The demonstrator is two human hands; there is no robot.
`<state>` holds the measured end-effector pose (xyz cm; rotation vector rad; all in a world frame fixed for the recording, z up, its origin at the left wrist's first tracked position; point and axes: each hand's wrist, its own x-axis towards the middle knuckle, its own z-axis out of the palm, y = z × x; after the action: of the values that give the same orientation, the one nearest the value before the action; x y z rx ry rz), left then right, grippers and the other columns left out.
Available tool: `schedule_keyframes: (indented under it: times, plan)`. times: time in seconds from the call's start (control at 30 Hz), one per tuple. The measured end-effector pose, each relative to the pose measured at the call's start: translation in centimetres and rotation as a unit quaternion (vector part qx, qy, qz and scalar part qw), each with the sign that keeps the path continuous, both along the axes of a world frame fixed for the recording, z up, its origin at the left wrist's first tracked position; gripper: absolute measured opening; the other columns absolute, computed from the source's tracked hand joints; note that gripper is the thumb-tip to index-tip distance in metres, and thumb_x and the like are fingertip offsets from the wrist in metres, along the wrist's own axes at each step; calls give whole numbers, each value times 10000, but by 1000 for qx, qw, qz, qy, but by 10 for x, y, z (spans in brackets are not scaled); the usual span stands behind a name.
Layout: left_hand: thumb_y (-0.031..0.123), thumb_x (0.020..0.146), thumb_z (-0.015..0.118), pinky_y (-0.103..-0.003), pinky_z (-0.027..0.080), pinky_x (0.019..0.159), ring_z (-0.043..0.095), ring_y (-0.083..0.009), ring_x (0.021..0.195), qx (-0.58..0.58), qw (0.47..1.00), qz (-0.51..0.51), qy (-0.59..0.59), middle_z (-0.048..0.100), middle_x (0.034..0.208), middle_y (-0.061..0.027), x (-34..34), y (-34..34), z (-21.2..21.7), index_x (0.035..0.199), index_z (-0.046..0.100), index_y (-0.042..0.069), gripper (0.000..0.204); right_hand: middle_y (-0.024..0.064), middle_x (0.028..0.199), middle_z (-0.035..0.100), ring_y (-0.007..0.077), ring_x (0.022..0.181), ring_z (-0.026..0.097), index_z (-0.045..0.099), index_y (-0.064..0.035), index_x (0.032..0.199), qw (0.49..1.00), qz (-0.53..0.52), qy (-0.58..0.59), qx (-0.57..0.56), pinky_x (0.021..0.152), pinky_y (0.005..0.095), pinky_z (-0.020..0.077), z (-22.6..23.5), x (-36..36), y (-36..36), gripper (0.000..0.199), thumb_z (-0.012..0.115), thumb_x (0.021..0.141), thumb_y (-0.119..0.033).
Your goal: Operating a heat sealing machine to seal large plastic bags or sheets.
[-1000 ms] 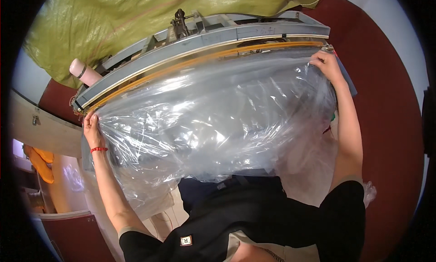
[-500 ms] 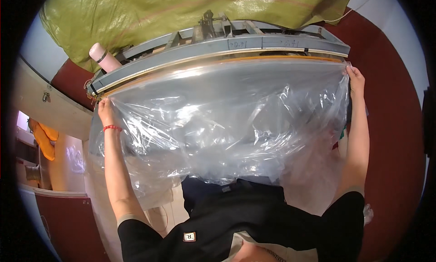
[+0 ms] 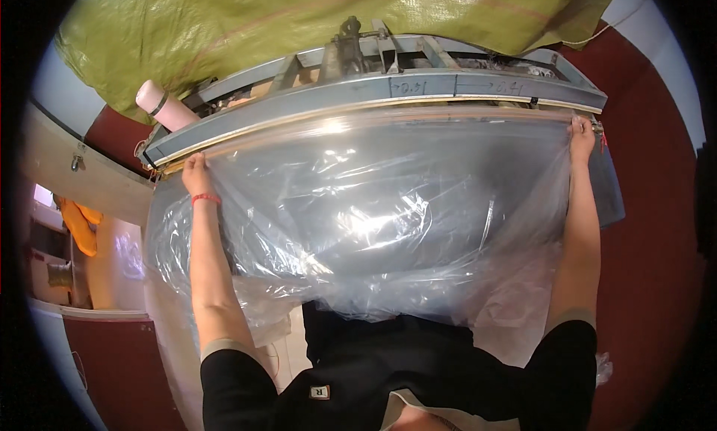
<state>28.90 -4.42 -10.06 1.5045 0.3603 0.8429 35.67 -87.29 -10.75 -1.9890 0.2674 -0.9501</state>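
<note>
A wide sheet of clear plastic film [image 3: 388,199] is stretched between my two hands. My left hand [image 3: 196,174] is closed on its far left corner, with a red bead bracelet on the wrist. At the far right corner, my right hand [image 3: 582,140] pinches the film. The film's far edge runs along the underside of a long grey metal bar [image 3: 336,102] with a pale strip on its lower edge. Below the film lies a grey tabletop [image 3: 609,199], showing at the right. Toward my body the film hangs in shiny, crumpled folds.
A pink bottle [image 3: 166,106] leans behind the bar's left end. Metal framework [image 3: 351,50] stands behind the bar, and a yellow-green woven sheet [image 3: 261,20] spreads beyond it. On the left is a cabinet [image 3: 89,162] with an orange item [image 3: 78,225] nearby. Dark red floor [image 3: 657,207] lies at right.
My left hand has shifted slightly right, and my right hand has moved a little lower in view. The film's far edge now lies against the bar's lower edge, covering the orange strip.
</note>
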Motion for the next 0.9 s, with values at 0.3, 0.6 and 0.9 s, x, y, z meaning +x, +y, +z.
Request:
schedule_keyframes:
  times: [0.3, 0.6, 0.9]
  plan:
    - [101, 790, 553, -184, 322, 480, 411, -60, 549, 29, 999, 25, -15, 458, 650, 23, 2, 8, -8, 767, 473, 72, 87, 42, 766, 577, 103, 665, 548, 510, -10, 936, 998, 18, -4, 55, 645, 228, 419, -7, 13, -5, 196, 548, 828, -169]
    - [141, 812, 503, -198, 296, 514, 375, -56, 569, 16, 998, 66, 9, 409, 622, 42, -2, -15, 14, 686, 455, 96, 141, 55, 780, 586, 107, 645, 547, 491, -19, 935, 993, -55, 43, 91, 609, 227, 428, 20, 0, 13, 183, 544, 807, -139]
    - [134, 825, 500, -178, 329, 473, 406, -53, 531, -40, 998, -42, 26, 456, 622, 34, -20, -9, 24, 762, 494, 105, 70, 64, 827, 606, 92, 720, 545, 591, -9, 902, 992, 79, -4, 96, 652, 224, 436, 43, -33, 32, 214, 609, 785, -187]
